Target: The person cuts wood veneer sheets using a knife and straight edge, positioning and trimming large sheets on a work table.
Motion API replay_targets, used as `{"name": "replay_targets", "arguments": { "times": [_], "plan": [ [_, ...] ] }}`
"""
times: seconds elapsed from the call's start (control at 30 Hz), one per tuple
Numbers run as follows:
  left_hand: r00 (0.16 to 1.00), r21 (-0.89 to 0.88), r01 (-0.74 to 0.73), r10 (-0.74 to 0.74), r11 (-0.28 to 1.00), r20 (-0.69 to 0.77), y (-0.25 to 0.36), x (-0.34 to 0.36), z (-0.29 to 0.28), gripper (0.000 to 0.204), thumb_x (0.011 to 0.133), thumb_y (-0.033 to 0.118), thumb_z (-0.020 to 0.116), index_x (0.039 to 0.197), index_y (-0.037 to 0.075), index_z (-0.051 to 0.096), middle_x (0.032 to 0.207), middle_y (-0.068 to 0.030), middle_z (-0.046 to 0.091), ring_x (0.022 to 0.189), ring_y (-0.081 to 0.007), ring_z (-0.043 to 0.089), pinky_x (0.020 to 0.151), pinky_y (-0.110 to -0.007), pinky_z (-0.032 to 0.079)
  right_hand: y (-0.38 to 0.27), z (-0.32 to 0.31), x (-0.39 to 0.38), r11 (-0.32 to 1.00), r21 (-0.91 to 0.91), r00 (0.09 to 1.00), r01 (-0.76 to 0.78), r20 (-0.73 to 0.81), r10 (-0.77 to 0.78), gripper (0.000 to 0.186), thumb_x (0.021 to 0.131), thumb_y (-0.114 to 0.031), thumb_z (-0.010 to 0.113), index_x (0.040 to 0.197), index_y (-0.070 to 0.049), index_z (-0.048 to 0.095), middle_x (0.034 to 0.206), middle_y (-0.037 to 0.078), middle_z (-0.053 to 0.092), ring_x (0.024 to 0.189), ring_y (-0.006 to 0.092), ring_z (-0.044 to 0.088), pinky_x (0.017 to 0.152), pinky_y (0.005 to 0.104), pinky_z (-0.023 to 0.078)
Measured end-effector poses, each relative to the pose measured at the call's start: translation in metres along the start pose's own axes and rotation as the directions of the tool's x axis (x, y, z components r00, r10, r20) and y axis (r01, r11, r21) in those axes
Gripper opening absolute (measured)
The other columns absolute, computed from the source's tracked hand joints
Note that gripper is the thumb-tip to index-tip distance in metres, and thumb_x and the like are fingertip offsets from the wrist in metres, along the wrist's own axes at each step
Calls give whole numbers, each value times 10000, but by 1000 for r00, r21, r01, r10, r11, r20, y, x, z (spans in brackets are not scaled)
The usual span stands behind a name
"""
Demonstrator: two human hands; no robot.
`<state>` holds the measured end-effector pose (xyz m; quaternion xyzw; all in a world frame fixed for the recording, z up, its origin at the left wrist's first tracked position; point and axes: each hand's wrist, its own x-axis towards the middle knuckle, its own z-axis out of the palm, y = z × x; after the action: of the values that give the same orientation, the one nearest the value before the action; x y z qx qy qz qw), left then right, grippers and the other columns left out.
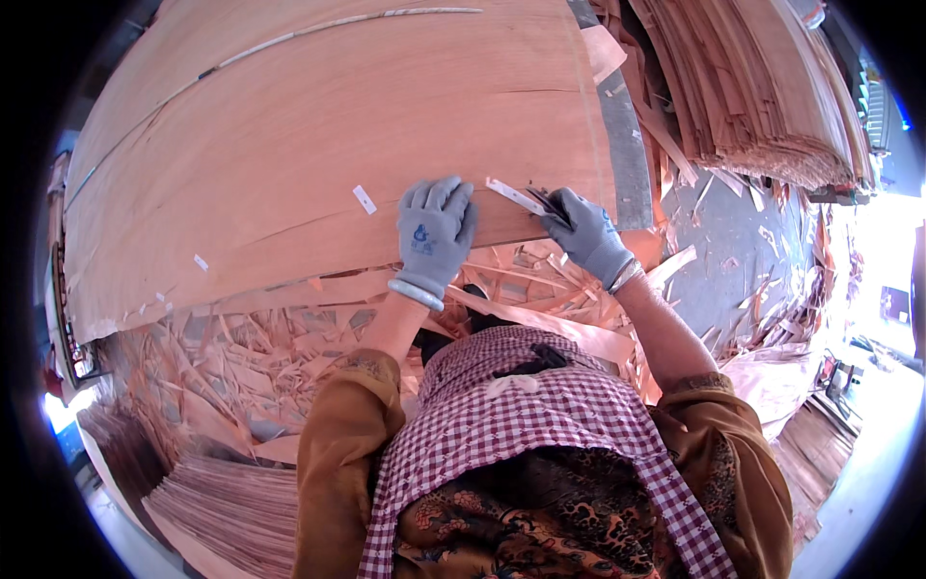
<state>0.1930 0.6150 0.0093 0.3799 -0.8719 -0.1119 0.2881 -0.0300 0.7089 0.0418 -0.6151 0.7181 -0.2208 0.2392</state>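
A wide, thin sheet of reddish wood veneer (318, 135) lies in front of me. My left hand (431, 236), in a grey glove, rests near its front edge with the fingers stretched forward and holds nothing. To the right, my gloved right hand (586, 236) is closed on a dark, narrow tool (548, 204) at the sheet's front right part; the fingers partly hide it, and I cannot tell its kind. A white strip (514, 196) runs from beside these fingers toward the left. Left of my left hand, a short white strip (364, 200) lies on the veneer.
A long thin stick (289, 37) lies across the far part of the sheet. Stacked veneer (752, 87) stands at the far right, and another stack (227, 511) at the lower left. Veneer scraps (222, 372) litter the floor below the front edge. Another small white strip (201, 261) is farther left.
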Motion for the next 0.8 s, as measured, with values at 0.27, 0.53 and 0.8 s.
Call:
{"name": "replay_targets", "arguments": {
  "times": [0.27, 0.53, 0.8],
  "plan": [
    [960, -10, -258, 258, 966, 108, 23, -1, 14, 411, 874, 246, 587, 1236, 51, 596, 1329, -98, 547, 1250, -272, 483, 1082, -443, 333, 11, -2, -3, 449, 725, 851, -521, 408, 330, 214, 951, -213, 555, 964, 0, 582, 745, 83, 672, 581, 124, 628, 445, 226, 438],
    [983, 62, -175, 170, 983, 74, 21, 12, 16, 446, 896, 276, 559, 1282, 53, 574, 1390, -93, 512, 1302, -262, 447, 1114, -446, 294, 16, 1, -24, 91, 792, 740, -604, 514, 435, 255, 970, -238, 522, 996, 5, 596, 808, 100, 679, 566, 118, 632, 407, 199, 435],
    [931, -30, -303, 302, 953, 206, 31, 20, 25, 467, 898, 274, 559, 1305, 46, 554, 1391, -101, 509, 1307, -282, 444, 1111, -458, 301, 11, 4, -32, 85, 823, 743, -562, 456, 490, 243, 977, -238, 518, 1020, -9, 586, 816, 103, 685, 569, 131, 643, 395, 201, 439]
  ]
}}
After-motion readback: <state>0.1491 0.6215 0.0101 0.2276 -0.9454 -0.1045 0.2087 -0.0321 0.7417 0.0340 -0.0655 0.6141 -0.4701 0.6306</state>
